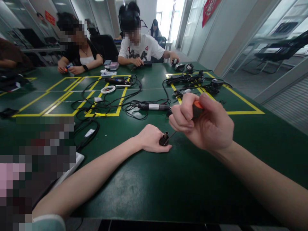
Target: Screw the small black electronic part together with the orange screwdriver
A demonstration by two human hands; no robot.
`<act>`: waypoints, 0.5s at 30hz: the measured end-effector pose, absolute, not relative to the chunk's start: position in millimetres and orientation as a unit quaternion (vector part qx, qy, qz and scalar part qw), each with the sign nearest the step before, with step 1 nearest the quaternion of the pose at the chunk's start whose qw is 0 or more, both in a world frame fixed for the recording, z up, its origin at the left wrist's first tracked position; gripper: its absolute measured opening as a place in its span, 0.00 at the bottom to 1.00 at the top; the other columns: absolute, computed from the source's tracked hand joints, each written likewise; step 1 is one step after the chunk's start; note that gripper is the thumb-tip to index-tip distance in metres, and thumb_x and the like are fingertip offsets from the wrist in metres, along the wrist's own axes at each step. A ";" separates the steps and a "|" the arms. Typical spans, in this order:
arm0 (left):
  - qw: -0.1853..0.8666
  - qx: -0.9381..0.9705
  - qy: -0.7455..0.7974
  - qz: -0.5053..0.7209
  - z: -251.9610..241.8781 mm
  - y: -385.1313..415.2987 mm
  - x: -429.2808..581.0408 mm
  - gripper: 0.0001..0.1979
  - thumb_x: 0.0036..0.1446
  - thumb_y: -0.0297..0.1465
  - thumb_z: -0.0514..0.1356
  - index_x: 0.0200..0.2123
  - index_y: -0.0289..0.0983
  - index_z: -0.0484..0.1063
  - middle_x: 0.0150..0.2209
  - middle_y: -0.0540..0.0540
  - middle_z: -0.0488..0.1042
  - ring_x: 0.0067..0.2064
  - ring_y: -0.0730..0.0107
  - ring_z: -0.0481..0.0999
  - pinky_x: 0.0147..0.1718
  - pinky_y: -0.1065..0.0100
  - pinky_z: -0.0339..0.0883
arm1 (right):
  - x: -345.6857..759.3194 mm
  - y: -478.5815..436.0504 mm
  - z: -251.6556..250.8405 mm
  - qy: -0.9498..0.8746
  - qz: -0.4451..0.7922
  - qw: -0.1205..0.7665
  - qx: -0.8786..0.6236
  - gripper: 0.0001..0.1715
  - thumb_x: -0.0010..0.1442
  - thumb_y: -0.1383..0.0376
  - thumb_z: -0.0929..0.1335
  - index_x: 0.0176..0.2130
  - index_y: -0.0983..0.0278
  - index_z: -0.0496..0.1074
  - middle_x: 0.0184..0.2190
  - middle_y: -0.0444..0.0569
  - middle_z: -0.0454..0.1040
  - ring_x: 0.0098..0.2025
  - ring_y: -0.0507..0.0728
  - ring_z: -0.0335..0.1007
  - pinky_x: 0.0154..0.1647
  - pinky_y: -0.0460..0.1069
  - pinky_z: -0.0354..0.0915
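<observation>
My left hand (152, 138) rests on the green table (154, 179) and pinches a small black round part (164, 140) with a short metal post, holding it down. My right hand (204, 123) is closed around a screwdriver with an orange and black handle (197, 108). Its thin shaft slants down and left, with the tip at the black part.
Black cables (106, 104), a white tape ring (108, 89) and a black and silver tool (154, 106) lie beyond my hands among yellow floor-tape rectangles. More black devices (192, 81) sit at the far right. Two people sit at the far edge, hands on the table.
</observation>
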State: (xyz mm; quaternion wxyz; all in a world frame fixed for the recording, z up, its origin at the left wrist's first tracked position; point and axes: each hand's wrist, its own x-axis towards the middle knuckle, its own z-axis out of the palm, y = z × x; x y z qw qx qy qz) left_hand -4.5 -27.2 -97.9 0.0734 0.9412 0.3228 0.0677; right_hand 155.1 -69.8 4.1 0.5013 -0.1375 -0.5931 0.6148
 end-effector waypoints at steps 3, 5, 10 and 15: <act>0.093 0.942 0.316 0.067 -95.5 -27.2 -5.9 0.30 0.58 0.53 0.55 0.14 0.38 0.62 0.17 0.43 0.71 0.21 0.69 0.70 0.25 0.66 0.49 | 156.0 -71.5 4.0 -0.585 0.619 0.510 -0.123 0.26 0.69 0.45 0.66 0.29 0.60 0.64 0.17 0.35 0.53 0.17 0.48 0.42 0.20 0.45 0.49; 0.104 0.940 0.316 0.070 -94.7 -26.6 -6.7 0.30 0.58 0.52 0.56 0.13 0.38 0.59 0.16 0.44 0.69 0.20 0.71 0.67 0.25 0.66 0.49 | 156.5 -72.0 4.2 -0.580 0.614 0.519 -0.128 0.24 0.68 0.47 0.68 0.31 0.60 0.63 0.18 0.35 0.54 0.17 0.48 0.43 0.20 0.45 0.49; 0.113 0.938 0.319 0.072 -95.1 -25.2 -7.4 0.30 0.58 0.52 0.56 0.13 0.38 0.58 0.16 0.45 0.68 0.19 0.72 0.66 0.25 0.66 0.49 | 155.6 -69.5 6.6 -0.579 0.585 0.545 -0.157 0.25 0.68 0.48 0.70 0.28 0.60 0.63 0.22 0.39 0.60 0.19 0.48 0.51 0.20 0.46 0.53; 0.103 0.941 0.315 0.068 -94.7 -25.9 -7.3 0.30 0.58 0.52 0.57 0.13 0.38 0.61 0.16 0.44 0.70 0.20 0.70 0.69 0.24 0.66 0.49 | 150.5 -68.8 5.5 -0.586 0.564 0.553 -0.183 0.28 0.66 0.44 0.70 0.28 0.62 0.67 0.24 0.41 0.62 0.20 0.49 0.57 0.22 0.48 0.60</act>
